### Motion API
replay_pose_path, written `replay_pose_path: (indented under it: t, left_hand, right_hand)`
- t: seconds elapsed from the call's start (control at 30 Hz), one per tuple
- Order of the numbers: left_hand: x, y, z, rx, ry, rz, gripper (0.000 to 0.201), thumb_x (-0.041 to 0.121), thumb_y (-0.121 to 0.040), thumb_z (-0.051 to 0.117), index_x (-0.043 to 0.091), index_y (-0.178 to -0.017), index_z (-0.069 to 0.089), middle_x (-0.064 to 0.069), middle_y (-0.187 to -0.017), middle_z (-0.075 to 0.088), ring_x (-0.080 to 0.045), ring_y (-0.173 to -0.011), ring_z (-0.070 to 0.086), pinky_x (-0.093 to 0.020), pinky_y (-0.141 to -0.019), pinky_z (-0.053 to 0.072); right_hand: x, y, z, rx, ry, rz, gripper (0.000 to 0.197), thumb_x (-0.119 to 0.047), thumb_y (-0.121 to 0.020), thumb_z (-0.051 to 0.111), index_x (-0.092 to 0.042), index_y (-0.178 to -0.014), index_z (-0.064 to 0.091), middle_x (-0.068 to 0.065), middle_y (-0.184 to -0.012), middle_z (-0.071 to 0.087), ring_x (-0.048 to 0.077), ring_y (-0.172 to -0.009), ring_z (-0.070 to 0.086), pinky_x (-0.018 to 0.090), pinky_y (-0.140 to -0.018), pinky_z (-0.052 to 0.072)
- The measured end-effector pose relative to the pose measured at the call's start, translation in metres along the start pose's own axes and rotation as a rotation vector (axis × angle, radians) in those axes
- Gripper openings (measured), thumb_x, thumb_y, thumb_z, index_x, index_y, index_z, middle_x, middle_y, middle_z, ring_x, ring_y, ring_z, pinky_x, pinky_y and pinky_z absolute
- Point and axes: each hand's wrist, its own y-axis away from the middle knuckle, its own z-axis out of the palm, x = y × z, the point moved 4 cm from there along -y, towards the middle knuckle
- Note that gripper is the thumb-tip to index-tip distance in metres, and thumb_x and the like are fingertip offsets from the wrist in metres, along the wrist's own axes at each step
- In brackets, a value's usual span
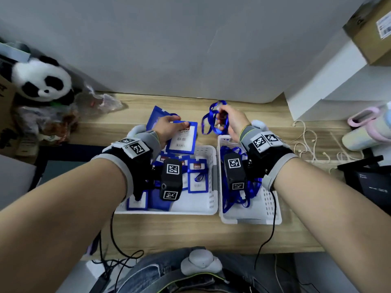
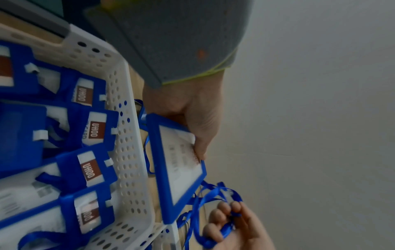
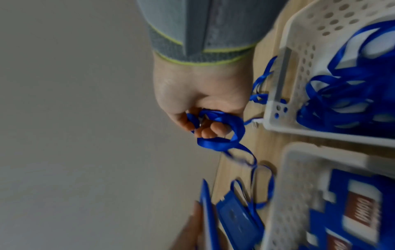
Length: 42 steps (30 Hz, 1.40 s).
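Note:
My left hand [image 1: 169, 129] grips a blue badge holder [image 1: 183, 138] with a white card inside, holding it up above the far end of the left white basket [image 1: 208, 157]. The left wrist view shows the thumb [image 2: 200, 135] pressed on the holder's [image 2: 181, 170] card face. My right hand [image 1: 231, 121] holds a bunched blue lanyard [image 1: 211, 118] above the far end of the right white basket [image 1: 273, 210]. In the right wrist view the ribbon [image 3: 218, 142] loops around curled fingers [image 3: 211, 130]. The two hands are close, the holder and lanyard a little apart.
The left basket holds several blue badge holders [image 1: 197, 176]; the right one a tangle of blue lanyards [image 1: 239, 195]. Another holder with a lanyard [image 1: 156, 115] lies on the wooden table [image 1: 190, 233] beyond. A panda plush [image 1: 42, 81] sits far left, cables [image 1: 306, 142] and bottles at right.

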Motion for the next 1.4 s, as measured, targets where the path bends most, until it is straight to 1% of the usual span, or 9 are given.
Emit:
replay_pose_path:
  t: [0.17, 0.33, 0.47, 0.67, 0.77, 0.83, 0.9, 1.0, 1.4]
  left_hand:
    - [0.003, -0.015, 0.021, -0.018, 0.026, -0.055, 0.044, 0.02, -0.083, 0.07, 0.013, -0.12, 0.049, -0.014, -0.113, 0.064, -0.022, -0.082, 0.065, -0.036, -0.073, 0.057]
    - [-0.003, -0.026, 0.039, -0.083, 0.008, -0.101, 0.047, 0.012, -0.082, 0.07, 0.007, -0.124, 0.049, -0.012, -0.107, 0.066, -0.017, -0.072, 0.065, -0.027, -0.053, 0.056]
    - [-0.005, -0.034, 0.054, -0.108, -0.018, -0.131, 0.02, 0.008, -0.084, 0.066, 0.01, -0.102, 0.056, -0.015, -0.109, 0.065, -0.022, -0.076, 0.064, -0.037, -0.073, 0.056]
    - [-0.008, -0.038, 0.066, -0.131, -0.056, -0.173, 0.04, 0.01, -0.084, 0.067, 0.005, -0.121, 0.054, -0.015, -0.107, 0.067, -0.03, -0.091, 0.066, -0.046, -0.085, 0.054]
    - [-0.008, -0.037, 0.069, -0.148, -0.083, -0.171, 0.036, 0.011, -0.085, 0.067, 0.008, -0.119, 0.055, -0.015, -0.108, 0.068, -0.03, -0.09, 0.067, -0.046, -0.086, 0.054]
    - [-0.008, -0.033, 0.072, -0.163, -0.099, -0.164, 0.036, 0.01, -0.086, 0.065, 0.008, -0.12, 0.055, -0.017, -0.113, 0.066, -0.031, -0.094, 0.066, -0.047, -0.088, 0.053]
    - [-0.009, -0.028, 0.074, -0.165, -0.116, -0.154, 0.036, 0.01, -0.087, 0.064, 0.008, -0.122, 0.054, -0.016, -0.114, 0.065, -0.032, -0.097, 0.065, -0.047, -0.089, 0.052]
    - [-0.012, -0.019, 0.077, -0.172, -0.156, -0.145, 0.04, 0.012, -0.087, 0.064, 0.009, -0.125, 0.05, -0.015, -0.115, 0.065, -0.033, -0.101, 0.065, -0.048, -0.091, 0.051]
    - [-0.033, 0.003, 0.085, -0.215, -0.199, -0.166, 0.051, 0.013, -0.083, 0.068, 0.006, -0.13, 0.049, -0.016, -0.112, 0.067, -0.029, -0.094, 0.068, -0.047, -0.089, 0.053]
  right_hand:
    - [-0.026, -0.029, -0.03, 0.117, -0.057, -0.086, 0.03, -0.011, -0.094, 0.041, -0.014, -0.065, 0.047, 0.0, -0.056, 0.056, 0.012, -0.05, 0.045, 0.022, -0.048, 0.031]
    - [-0.01, -0.06, -0.053, 0.176, 0.112, -0.038, 0.028, -0.007, -0.095, 0.041, -0.014, -0.07, 0.051, 0.001, -0.066, 0.053, 0.007, -0.047, 0.047, 0.017, -0.048, 0.034]
    - [0.012, -0.084, -0.063, 0.133, 0.199, 0.109, 0.024, -0.008, -0.096, 0.043, -0.016, -0.075, 0.051, 0.002, -0.069, 0.05, 0.008, -0.054, 0.045, 0.015, -0.049, 0.036]
    - [0.024, -0.087, -0.072, 0.105, 0.457, 0.256, 0.04, -0.007, -0.092, 0.043, -0.02, -0.13, 0.048, 0.006, -0.102, 0.057, 0.018, -0.09, 0.053, 0.031, -0.089, 0.047]
    - [0.02, -0.079, -0.075, 0.136, 0.42, 0.262, 0.024, -0.005, -0.093, 0.042, -0.014, -0.111, 0.054, 0.007, -0.091, 0.057, 0.02, -0.078, 0.056, 0.031, -0.084, 0.051]
    - [0.016, -0.064, -0.076, 0.139, 0.376, 0.244, 0.011, -0.004, -0.094, 0.043, -0.011, -0.094, 0.051, 0.007, -0.074, 0.053, 0.018, -0.059, 0.052, 0.028, -0.063, 0.055]
    - [0.015, -0.047, -0.076, 0.055, 0.322, 0.226, 0.014, -0.007, -0.094, 0.046, -0.008, -0.084, 0.055, 0.007, -0.068, 0.052, 0.014, -0.048, 0.051, 0.02, -0.042, 0.047]
    - [0.023, -0.021, -0.078, -0.093, 0.37, 0.232, 0.025, -0.016, -0.095, 0.048, -0.008, -0.073, 0.058, 0.005, -0.065, 0.055, 0.008, -0.041, 0.051, 0.016, -0.041, 0.04]
    - [0.098, 0.032, -0.098, -0.341, 1.0, 0.522, 0.017, -0.02, -0.088, 0.062, -0.011, -0.103, 0.064, -0.002, -0.071, 0.062, 0.006, -0.052, 0.048, 0.013, -0.043, 0.037]
